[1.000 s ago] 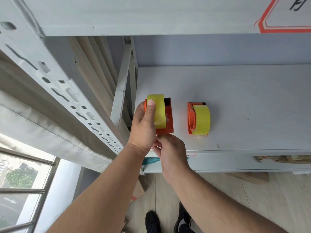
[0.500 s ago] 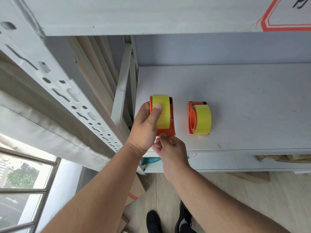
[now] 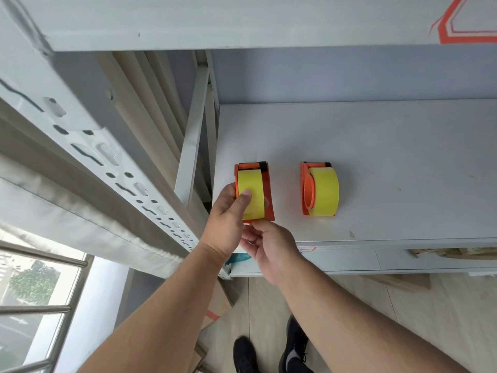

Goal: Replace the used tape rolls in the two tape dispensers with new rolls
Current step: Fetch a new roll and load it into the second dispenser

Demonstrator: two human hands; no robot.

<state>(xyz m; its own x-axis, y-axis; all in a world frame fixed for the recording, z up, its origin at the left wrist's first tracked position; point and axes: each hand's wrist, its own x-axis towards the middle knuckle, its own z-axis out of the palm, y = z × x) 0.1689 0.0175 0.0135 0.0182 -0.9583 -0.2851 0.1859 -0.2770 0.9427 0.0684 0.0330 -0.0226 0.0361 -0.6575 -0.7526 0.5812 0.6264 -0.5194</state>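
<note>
The left hand (image 3: 228, 219) grips the yellow tape roll (image 3: 251, 195) in the left dispenser (image 3: 266, 189) near the shelf (image 3: 376, 146) edge; the right hand (image 3: 271, 246) pinches its near end. Light, stiff plastic, probably slick: hold the sides

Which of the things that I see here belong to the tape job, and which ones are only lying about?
Part of the job:
- left dispenser, held by the left hand
- its yellow roll
- right dispenser with its own yellow tape roll, untouched
- right hand at the left dispenser's near end

Just lying about:
- white shelf
- cardboard on the floor
</note>
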